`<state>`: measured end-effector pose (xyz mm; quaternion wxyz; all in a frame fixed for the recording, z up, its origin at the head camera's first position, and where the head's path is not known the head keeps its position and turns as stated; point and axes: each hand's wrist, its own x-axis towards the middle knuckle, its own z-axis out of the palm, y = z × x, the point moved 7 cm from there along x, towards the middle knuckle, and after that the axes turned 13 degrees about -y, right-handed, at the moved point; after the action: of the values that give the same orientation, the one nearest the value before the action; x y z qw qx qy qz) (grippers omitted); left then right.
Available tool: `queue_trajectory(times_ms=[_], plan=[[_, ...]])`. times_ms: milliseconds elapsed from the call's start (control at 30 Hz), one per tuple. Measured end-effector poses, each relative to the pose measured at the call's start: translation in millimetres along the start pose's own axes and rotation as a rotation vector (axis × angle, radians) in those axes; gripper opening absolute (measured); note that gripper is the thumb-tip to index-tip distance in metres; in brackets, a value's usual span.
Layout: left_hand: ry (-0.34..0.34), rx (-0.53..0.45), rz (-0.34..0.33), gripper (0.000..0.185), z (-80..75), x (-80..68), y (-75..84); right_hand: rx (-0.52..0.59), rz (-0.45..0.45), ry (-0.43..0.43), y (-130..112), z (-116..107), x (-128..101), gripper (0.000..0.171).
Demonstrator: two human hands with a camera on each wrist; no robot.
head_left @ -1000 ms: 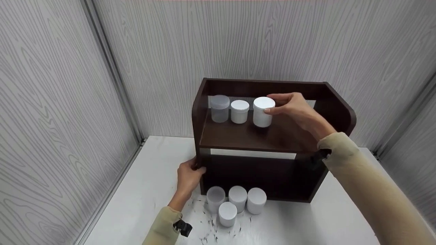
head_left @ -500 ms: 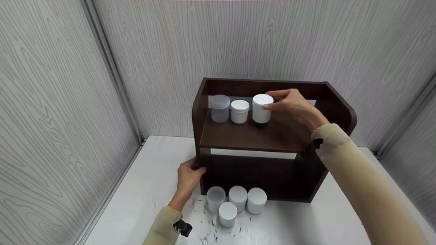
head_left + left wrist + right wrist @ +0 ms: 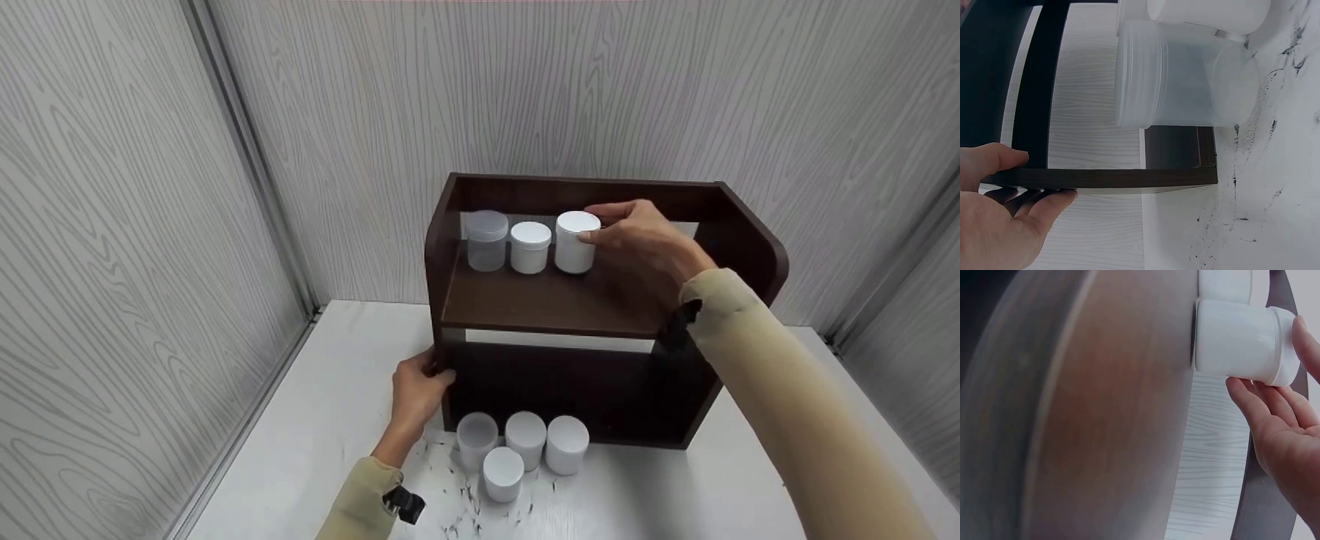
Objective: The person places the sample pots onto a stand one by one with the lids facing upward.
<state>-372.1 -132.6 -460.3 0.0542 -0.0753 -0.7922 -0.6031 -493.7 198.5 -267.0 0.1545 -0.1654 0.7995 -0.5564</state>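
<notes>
My right hand [image 3: 646, 234] holds a white lidded jar [image 3: 573, 253] at the upper level of a dark brown two-tier shelf [image 3: 540, 306]. In the right wrist view the thumb lies at the lid of the jar [image 3: 1241, 340] and the fingers at its side, its base right at the shelf board. Left of it on that level stand a smaller white jar [image 3: 529, 255] and a translucent jar [image 3: 487, 247]. My left hand [image 3: 416, 390] grips the front edge of the shelf's left side panel, thumb on one face and fingers on the other, as the panel [image 3: 1129, 179] shows in the left wrist view.
Several more jars stand on the white table [image 3: 360, 352] before the shelf's lower level: a translucent one [image 3: 477, 439], a short white one [image 3: 502, 476] and white ones [image 3: 566, 444] beside them. Dark marks streak the table there. Wood-grain walls [image 3: 360, 150] enclose the back and sides.
My right hand has moved the white jar slightly left and back on the upper level, closer to the smaller white jar. My left hand keeps its grip on the side panel.
</notes>
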Motion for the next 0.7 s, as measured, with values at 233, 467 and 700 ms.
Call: queue_trajectory(times_ms=[233,467,700], plan=[[0.002,0.002,-0.001,0.052,0.5,-0.3,-0.3,0.047,0.001,-0.003,3.4,0.1,2.3,0.064],[-0.004,-0.016,0.021,0.053,0.4,-0.9,0.4,0.092,-0.015,-0.061,2.6,0.0,4.9,0.066],[-0.015,-0.010,0.027,0.052,1.5,0.3,-0.4,0.107,-0.016,-0.074,3.8,0.0,3.3,0.063]])
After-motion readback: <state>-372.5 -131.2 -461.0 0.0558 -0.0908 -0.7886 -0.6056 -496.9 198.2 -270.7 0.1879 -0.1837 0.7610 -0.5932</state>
